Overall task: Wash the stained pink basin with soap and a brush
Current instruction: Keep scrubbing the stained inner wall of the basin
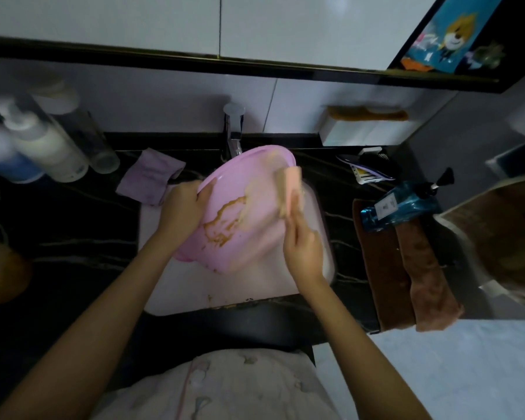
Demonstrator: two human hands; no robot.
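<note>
A pink basin (pixel 240 189) is tilted over the white sink (pixel 182 286), with brown stains smeared across its inside. My left hand (pixel 184 207) grips the basin's left rim, thumb inside. My right hand (pixel 302 247) holds a peach-coloured brush (pixel 290 189) by its lower end. The brush head lies against the basin's upper right inner wall, blurred by motion. Pale smears surround the brush.
A chrome faucet (pixel 233 131) stands behind the basin. A purple cloth (pixel 149 177) lies left of the sink. A blue pump bottle (pixel 400 204) lies on brown towels (pixel 406 268) to the right. Several bottles (pixel 43 147) stand at far left on the black counter.
</note>
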